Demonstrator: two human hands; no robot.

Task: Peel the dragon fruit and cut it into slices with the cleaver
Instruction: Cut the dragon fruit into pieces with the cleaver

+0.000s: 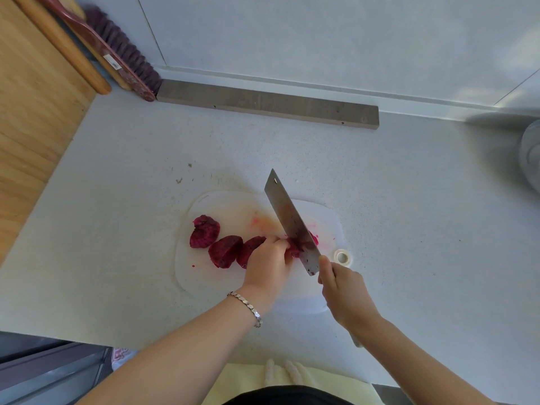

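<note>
Peeled magenta dragon fruit lies in chunks on a white cutting board (204,285). One chunk (204,231) sits at the left, a second (225,251) beside it, a third (252,249) partly under my left hand. My left hand (267,266) holds a smaller piece (294,249) with curled fingers, right against the blade. My right hand (343,290) grips the handle of the cleaver (290,222). The blade stands on edge in that piece, tip pointing away from me. Juice stains the board near the blade.
A small white tape roll (342,256) lies just right of the board. A grey wooden bar (267,104) runs along the back wall. A brush (122,51) and wooden boards lean at the back left. A pale round object (531,154) sits at the right edge.
</note>
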